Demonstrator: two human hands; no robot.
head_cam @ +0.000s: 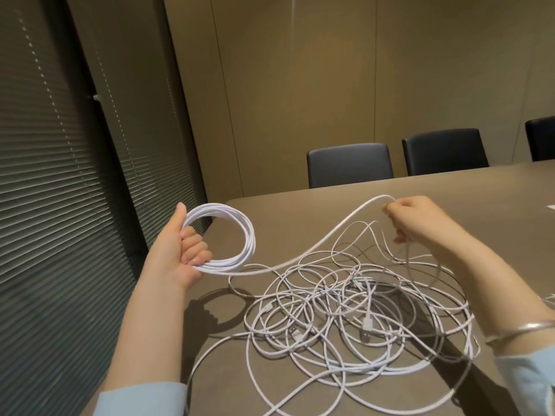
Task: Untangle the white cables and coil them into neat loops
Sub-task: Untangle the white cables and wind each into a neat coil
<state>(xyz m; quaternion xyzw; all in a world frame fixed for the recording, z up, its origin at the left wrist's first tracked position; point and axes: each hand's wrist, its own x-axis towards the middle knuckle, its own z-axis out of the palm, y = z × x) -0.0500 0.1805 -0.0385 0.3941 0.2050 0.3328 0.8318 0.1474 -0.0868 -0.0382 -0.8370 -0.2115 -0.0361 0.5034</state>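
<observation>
L hand (183, 253) is raised over the table's (300, 211) near-left corner, forearm angled up from bottom-left, light blue sleeve (141, 400) pushed back to the elbow. Grip clenched around a finished coil (231, 235) of white cable: thumb up along the outer side, fingers curled through the loop from inside. Coil is held roughly upright, several turns stacked neat, clear of the table w/ its shadow below.

One strand (330, 232) leaves the coil bottom, sags low, then rises diag. to R hand (420, 220). R hand is lifted above the table, further back than L, wrist bent, fingertips pinching that strand at its high point; a few thinner strands hang under the palm back down to the pile. Can't tell whether those are also held or just draped. R forearm comes in from the right edge, silver bangle (522, 328) near the rolled sleeve.

Rest of the white cables (345, 310) lie as a loose tangle on the table betw. the two arms, many overlapping loops, some USB-type plugs (367, 322) visible in the middle. Some loops run off the near table edge.

Bkgd: dark chairs (350, 163) at the far side, blinds (60, 175) on the left, beige wall panels.
</observation>
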